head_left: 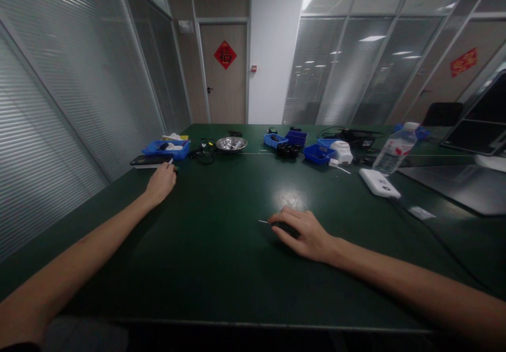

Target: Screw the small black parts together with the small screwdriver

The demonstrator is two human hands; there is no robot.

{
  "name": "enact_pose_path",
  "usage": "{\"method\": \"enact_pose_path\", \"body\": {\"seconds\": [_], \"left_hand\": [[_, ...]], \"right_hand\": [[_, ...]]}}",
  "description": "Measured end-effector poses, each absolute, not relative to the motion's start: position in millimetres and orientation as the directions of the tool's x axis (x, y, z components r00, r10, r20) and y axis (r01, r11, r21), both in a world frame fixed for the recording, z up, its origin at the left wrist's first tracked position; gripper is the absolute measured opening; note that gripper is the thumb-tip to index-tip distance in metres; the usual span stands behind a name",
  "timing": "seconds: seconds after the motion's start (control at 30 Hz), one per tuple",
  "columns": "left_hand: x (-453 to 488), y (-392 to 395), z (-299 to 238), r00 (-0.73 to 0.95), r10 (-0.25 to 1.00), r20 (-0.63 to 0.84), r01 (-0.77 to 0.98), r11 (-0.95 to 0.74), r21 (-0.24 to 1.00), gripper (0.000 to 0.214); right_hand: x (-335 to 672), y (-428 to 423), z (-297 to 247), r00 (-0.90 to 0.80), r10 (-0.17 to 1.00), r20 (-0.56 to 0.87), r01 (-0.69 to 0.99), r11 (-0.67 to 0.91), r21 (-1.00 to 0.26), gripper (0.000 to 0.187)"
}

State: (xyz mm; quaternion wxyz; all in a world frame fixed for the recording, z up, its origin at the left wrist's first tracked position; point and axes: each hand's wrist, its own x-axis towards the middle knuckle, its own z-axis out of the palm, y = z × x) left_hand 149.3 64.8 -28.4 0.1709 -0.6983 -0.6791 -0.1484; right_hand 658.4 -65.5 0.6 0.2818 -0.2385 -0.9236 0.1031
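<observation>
In the head view, my right hand [302, 233] rests on the green table, its fingers closed round the black handle of a screwdriver [286, 229]. The thin metal shaft points left, close above the tabletop. My left hand [161, 182] is stretched out to the far left, fingers pinched together beside a flat black-topped case [148, 161]. A small whitish tip and a bit of green show at its fingertips, too small to name. Just behind that hand stands a blue tray [179, 150] with white and yellow items in it.
A round metal bowl [231, 144] and a black cable [204, 153] lie farther back. Blue bins [316, 155] stand at the back centre-right. On the right are a water bottle [396, 149], a white device [379, 183] with a cable, and a laptop [462, 183].
</observation>
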Motion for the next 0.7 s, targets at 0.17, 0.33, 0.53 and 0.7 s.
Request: {"method": "enact_pose_path", "body": {"seconds": [0.17,0.33,0.53,0.7], "left_hand": [[149.3,64.9,-28.3,0.037,0.904,0.426,0.998,-0.01,-0.065,0.034],[147.5,66.1,-28.0,0.061,0.914,0.401,0.996,-0.026,-0.091,0.03],[144.5,66.6,-30.1,0.068,0.91,0.41,0.996,-0.038,-0.08,0.035],[143.6,67.1,-31.9,0.083,0.898,0.432,0.997,-0.072,-0.042,0.037]], "right_hand": [[658.3,-67.4,1.9,-0.722,0.509,0.469,0.402,0.86,-0.314,0.024],[658.0,-67.5,1.8,-0.728,0.493,0.476,0.387,0.869,-0.307,0.024],[657.3,-66.4,1.4,-0.732,0.488,0.476,0.375,0.871,-0.316,0.023],[658.1,-66.6,2.0,-0.737,0.488,0.468,0.37,0.87,-0.324,0.024]]}}
